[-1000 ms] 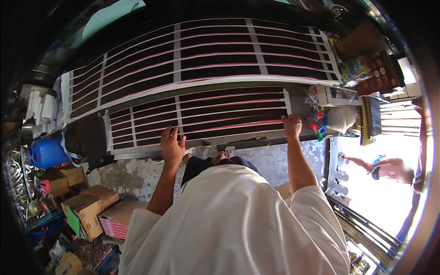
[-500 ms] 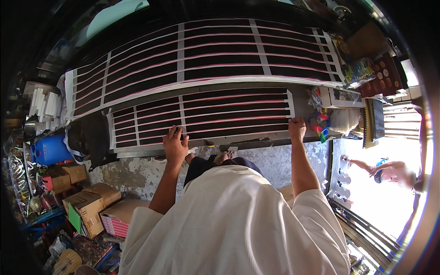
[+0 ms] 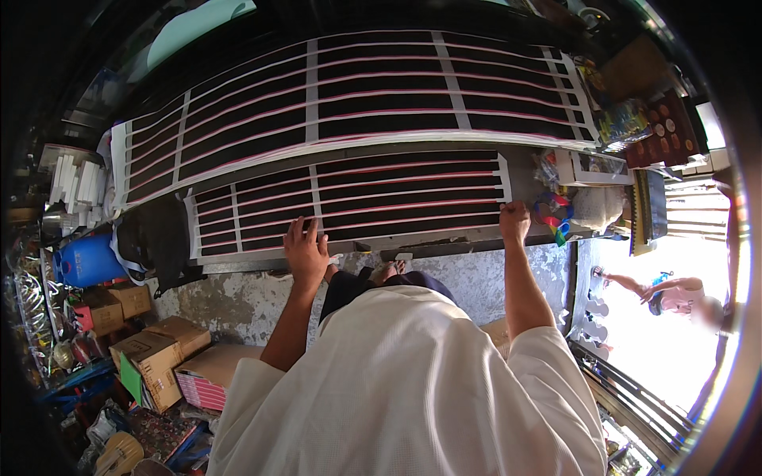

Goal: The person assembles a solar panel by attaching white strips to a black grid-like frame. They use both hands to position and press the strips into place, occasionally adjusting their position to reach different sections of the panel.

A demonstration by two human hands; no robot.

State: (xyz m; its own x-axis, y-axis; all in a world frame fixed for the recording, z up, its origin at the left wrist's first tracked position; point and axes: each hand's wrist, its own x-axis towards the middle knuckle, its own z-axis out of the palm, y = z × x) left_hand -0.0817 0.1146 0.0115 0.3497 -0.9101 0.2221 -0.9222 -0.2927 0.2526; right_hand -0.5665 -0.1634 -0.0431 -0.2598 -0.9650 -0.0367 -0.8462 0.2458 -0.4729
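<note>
A smaller black sheet (image 3: 397,194) with white and red stripes lies on the near part of the bench. My left hand (image 3: 306,250) rests with fingers spread over its near edge, left of the middle. At the sheet's near right corner my right hand (image 3: 515,224) is closed, pinching the end of the striped sheet; the fingertips are partly hidden. Beyond it, a wider stack of similar striped sheets (image 3: 381,89) stretches across the bench, its white edges layered at the front.
Coloured ribbons (image 3: 554,216) and a white box (image 3: 591,168) lie at the bench's right. A blue drum (image 3: 86,260) and a black bag (image 3: 155,238) stand left. Cardboard boxes (image 3: 151,361) fill the lower left. Outside the bright doorway is another person (image 3: 675,295).
My left hand has shifted very slightly to the right along the sheet's edge. My right hand and both sets of sheets stay where they were.
</note>
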